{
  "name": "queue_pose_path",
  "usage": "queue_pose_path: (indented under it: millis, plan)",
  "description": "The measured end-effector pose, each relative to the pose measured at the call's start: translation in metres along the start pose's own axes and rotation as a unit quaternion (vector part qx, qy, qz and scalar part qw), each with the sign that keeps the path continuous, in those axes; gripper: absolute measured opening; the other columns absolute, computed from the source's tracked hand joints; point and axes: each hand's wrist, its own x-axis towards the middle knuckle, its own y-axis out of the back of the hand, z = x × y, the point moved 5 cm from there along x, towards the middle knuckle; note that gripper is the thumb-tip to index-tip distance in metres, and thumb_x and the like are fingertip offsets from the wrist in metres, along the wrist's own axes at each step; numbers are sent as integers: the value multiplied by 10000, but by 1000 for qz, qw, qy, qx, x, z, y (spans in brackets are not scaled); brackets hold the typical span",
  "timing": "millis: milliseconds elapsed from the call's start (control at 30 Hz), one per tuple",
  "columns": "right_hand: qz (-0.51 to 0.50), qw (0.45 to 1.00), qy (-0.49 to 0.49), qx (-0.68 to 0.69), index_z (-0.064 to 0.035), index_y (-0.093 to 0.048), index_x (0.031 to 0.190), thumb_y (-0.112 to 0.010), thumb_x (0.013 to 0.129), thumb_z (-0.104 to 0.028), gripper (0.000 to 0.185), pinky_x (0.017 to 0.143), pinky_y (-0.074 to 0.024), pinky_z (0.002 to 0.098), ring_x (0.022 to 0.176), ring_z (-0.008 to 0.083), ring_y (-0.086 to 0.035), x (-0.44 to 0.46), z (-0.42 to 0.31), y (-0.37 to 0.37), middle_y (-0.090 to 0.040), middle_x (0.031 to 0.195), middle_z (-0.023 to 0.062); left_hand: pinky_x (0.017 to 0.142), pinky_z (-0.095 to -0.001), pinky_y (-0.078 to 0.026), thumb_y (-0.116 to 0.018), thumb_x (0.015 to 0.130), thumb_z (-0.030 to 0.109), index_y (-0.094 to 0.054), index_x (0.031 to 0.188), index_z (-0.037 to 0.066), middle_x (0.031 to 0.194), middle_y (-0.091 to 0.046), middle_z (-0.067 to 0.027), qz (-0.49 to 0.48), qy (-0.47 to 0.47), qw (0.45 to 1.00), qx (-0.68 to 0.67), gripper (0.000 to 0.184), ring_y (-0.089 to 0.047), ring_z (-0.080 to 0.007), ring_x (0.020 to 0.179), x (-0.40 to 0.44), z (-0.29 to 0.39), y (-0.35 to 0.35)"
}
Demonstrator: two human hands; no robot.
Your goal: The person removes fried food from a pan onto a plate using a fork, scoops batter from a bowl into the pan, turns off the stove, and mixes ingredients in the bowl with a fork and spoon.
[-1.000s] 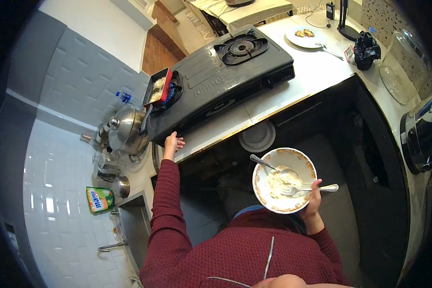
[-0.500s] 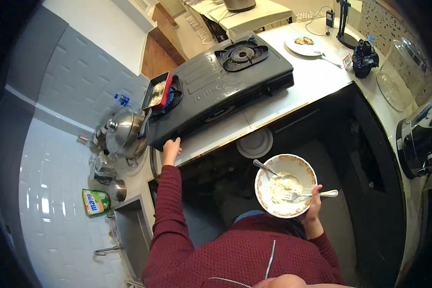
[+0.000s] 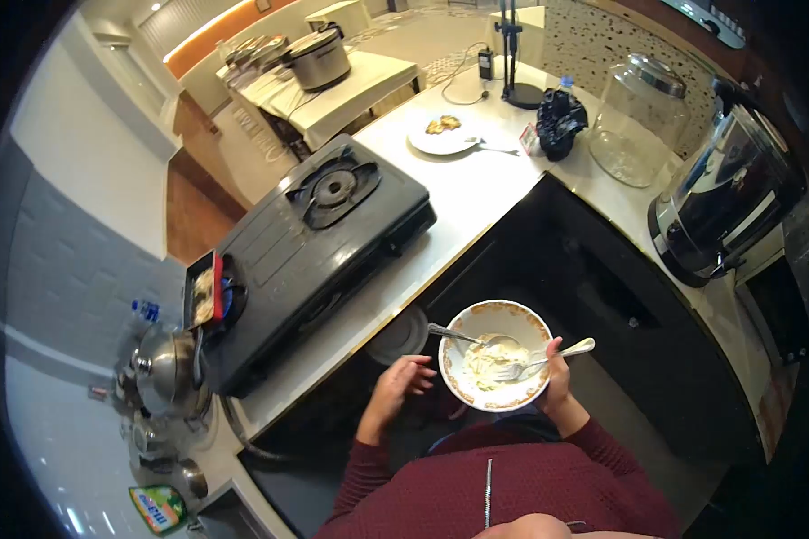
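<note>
My right hand [image 3: 559, 381] grips the right rim of a white bowl [image 3: 458, 381] with a brown floral edge, its thumb by the fork. Inside the bowl lie a pale creamy mixture [image 3: 490, 361], a spoon [image 3: 459, 335] with its handle over the left rim, and a fork [image 3: 571, 349] with its handle over the right rim. Just left of the bowl is my left hand [image 3: 402, 386], fingers loosely spread, holding nothing. On the stove's lit left burner a small red rectangular pan [image 3: 216, 287] holds pale food.
The black two-burner stove [image 3: 288, 260] stands on the white counter. Farther along are a plate of browned food [image 3: 436, 144], a fork, a black bag [image 3: 562, 123], a glass jar [image 3: 634, 121] and a large dispenser [image 3: 728, 198]. A steel pot [image 3: 166, 370] is left of the stove.
My left hand has left the stove's front knob and come back beside the bowl. The view has turned right, showing more of the jar and dispenser. My right hand still holds the bowl.
</note>
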Motion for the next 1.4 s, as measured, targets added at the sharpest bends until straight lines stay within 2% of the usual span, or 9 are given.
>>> queue_pose_path:
  millis: [133,333,400,567,667,900,1000,1200,1400]
  plan:
    - [-19,998,32,-50,52,-289,1285,-273,881,-552,727,950,-392,404,1129,308,-465,-1,-1,-2,-426,1248,223,740,-254,-437,-393,881,487,-350,1273,28,1093,-521,-56,-69,-54,994,-71,605,-519,-116,925,0,0,-44]
    - [-5,990,1,-140,26,-311,1294,-337,845,-596,767,953,-386,358,1140,252,-461,1,-5,2,-431,1266,169,788,-247,-426,-403,918,342,-344,1279,41,1069,-499,-42,5,-173,985,26,474,-484,-109,959,4,-12,-49]
    - [14,985,-9,-172,17,-310,1293,-338,836,-609,776,942,-396,385,1134,276,-465,3,-2,8,-437,1258,180,792,-240,-425,-412,916,344,-346,1281,62,1068,-496,-43,6,-94,992,-88,466,-480,-96,956,-4,-29,-56]
    - [49,952,93,-289,-13,-543,1011,-364,856,-586,620,653,-386,252,770,86,-465,9,-6,21,-499,819,10,786,-297,-460,-393,930,234,-283,1260,91,1173,-468,-75,3,-60,964,-261,376,-520,-154,1015,-18,-43,-73]
    - [46,863,279,-419,-21,-539,971,-358,862,-586,603,610,-338,227,706,62,-398,25,-12,37,-434,735,-23,783,-305,-465,-390,931,229,-294,1252,96,1180,-466,-84,26,-101,954,-282,360,-515,-171,1033,-26,-34,-81]
    - [45,898,201,-388,29,-583,985,-370,917,-454,533,718,-395,248,782,104,-469,45,-10,38,-539,829,28,819,-368,-462,-412,913,262,-311,1193,73,1189,-456,-132,60,-79,953,-286,353,-511,-242,1063,-15,-33,-75]
    - [29,861,264,-433,31,-579,988,-356,923,-438,524,633,-379,203,703,65,-459,55,-15,31,-527,756,-9,869,-425,-450,-408,912,278,-310,1196,45,1213,-442,-160,84,-51,953,-288,380,-489,-285,1101,-9,-28,-75]
    - [5,866,209,-454,52,-585,1001,-323,937,-430,552,685,-426,270,750,130,-527,74,-13,41,-595,822,80,847,-439,-456,-434,901,313,-328,1165,42,1210,-444,-168,91,-27,951,-293,393,-512,-301,1070,1,-33,-69]
    - [1,879,115,-463,28,-617,892,-337,939,-416,528,652,-423,253,691,115,-520,89,-20,53,-592,749,49,778,-471,-469,-453,890,357,-345,1116,106,1157,-477,-132,93,-2,960,-265,355,-548,-293,1007,11,-43,-61]
